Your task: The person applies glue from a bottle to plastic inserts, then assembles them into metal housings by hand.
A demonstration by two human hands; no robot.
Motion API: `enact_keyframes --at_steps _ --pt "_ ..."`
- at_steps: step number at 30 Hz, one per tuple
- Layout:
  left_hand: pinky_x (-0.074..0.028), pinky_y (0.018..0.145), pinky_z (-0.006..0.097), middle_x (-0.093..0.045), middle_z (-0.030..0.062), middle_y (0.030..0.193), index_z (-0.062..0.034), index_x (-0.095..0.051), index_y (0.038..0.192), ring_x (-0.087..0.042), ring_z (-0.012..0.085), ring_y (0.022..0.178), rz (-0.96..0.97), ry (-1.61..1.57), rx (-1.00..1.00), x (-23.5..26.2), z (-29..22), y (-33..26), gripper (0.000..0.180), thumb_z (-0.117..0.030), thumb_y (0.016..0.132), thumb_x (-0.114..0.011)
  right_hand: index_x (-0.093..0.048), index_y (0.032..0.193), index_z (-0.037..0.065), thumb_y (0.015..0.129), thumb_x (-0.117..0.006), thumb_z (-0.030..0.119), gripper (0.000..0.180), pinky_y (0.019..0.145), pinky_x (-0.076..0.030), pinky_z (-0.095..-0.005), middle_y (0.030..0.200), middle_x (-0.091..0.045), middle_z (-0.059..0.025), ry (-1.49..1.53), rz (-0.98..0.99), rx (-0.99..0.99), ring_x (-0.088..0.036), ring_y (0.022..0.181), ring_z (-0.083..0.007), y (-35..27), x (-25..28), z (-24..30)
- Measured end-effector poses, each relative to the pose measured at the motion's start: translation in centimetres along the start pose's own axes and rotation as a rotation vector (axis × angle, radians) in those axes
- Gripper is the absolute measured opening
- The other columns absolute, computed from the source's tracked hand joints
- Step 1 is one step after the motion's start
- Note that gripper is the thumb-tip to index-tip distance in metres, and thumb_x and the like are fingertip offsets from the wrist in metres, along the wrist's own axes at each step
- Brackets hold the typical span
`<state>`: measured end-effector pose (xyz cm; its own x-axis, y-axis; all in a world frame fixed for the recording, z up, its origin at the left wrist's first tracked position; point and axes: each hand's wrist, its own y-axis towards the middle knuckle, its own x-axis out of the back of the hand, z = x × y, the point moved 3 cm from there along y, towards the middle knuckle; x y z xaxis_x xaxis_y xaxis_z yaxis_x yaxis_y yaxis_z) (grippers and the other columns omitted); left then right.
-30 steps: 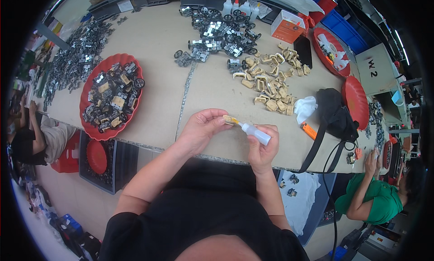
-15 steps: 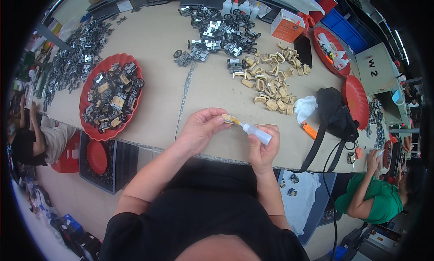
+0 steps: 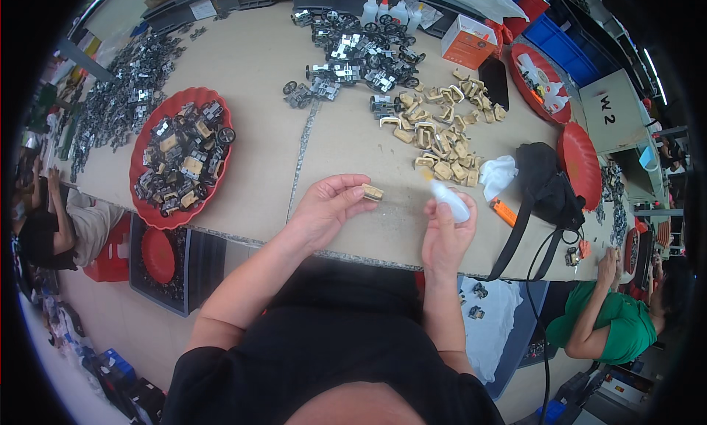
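Between the thumb and fingers of my left hand (image 3: 329, 208) is a small tan plastic part (image 3: 373, 193), held just above the near side of the table. My right hand (image 3: 449, 237) grips a translucent white squeeze bottle (image 3: 451, 202), its yellowish nozzle tilted up and to the left, apart from the tan part. Beyond both hands lies a loose pile of similar tan parts (image 3: 442, 141). Farther back is a heap of black and silver toy vehicle chassis (image 3: 361, 53), some with wheels.
A red scalloped bowl (image 3: 137, 167) of assembled pieces stands at left, near dark small parts (image 3: 132, 86). On the right are a white cloth (image 3: 498, 177), an orange lighter-like object (image 3: 504, 211), a black bag (image 3: 543, 174) and a phone (image 3: 494, 84). Co-workers sit at both sides.
My right hand has drawn the bottle away from the tan part, to the right, and its nozzle now points higher. My left hand stays in place with the part.
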<state>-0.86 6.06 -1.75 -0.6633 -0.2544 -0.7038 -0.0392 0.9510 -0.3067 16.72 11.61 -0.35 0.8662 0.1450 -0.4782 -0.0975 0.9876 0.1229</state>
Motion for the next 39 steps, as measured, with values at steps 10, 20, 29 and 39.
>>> enact_keyframes --at_steps 10,20,29,39 --pt "-0.049 0.076 0.029 -0.058 0.0106 0.092 0.0025 -0.051 0.105 -0.058 0.0169 0.081 0.022 -0.041 0.122 -1.1 -0.5 0.3 0.023 -0.007 0.083 -0.052 -0.049 0.097 -0.001 0.072 -0.060 -0.007 0.027 0.079 -0.041 -0.0243 0.094 -0.055 -0.0067 -0.382 -0.060 -0.061 -0.051 0.090 -0.0125 1.6 2.3 0.6" --pt "-0.048 0.070 0.026 -0.056 0.0081 0.084 0.0005 -0.049 0.107 -0.056 0.0142 0.075 0.100 -0.012 0.239 -3.3 -0.9 0.7 0.024 -0.006 0.084 -0.051 -0.051 0.102 -0.002 0.077 -0.056 -0.001 0.025 0.078 -0.040 -0.0238 0.098 -0.052 -0.0068 -0.887 -0.139 0.378 -0.051 0.087 -0.0128 0.2 2.2 2.4" --pt "-0.049 0.068 0.027 -0.056 0.0106 0.090 -0.0014 -0.041 0.108 -0.057 0.0157 0.074 0.287 -0.071 0.348 -4.7 -0.7 0.4 0.031 -0.006 0.081 -0.056 -0.045 0.117 -0.005 0.086 -0.040 0.006 0.033 0.062 -0.037 -0.0200 0.094 -0.047 -0.0046 -0.053 0.494 -0.295 -0.044 0.073 -0.0088 -1.6 -0.8 0.7" --pt "-0.049 0.067 0.026 -0.056 0.0100 0.087 -0.0004 -0.042 0.106 -0.057 0.0152 0.072 0.275 0.058 0.453 -4.4 -1.5 0.2 0.030 -0.011 0.082 -0.056 -0.049 0.103 -0.001 0.080 -0.057 0.016 0.029 0.057 -0.038 -0.0209 0.087 -0.053 -0.0045 0.213 0.407 -0.359 -0.049 0.071 -0.0099 -1.8 -1.6 -1.0"
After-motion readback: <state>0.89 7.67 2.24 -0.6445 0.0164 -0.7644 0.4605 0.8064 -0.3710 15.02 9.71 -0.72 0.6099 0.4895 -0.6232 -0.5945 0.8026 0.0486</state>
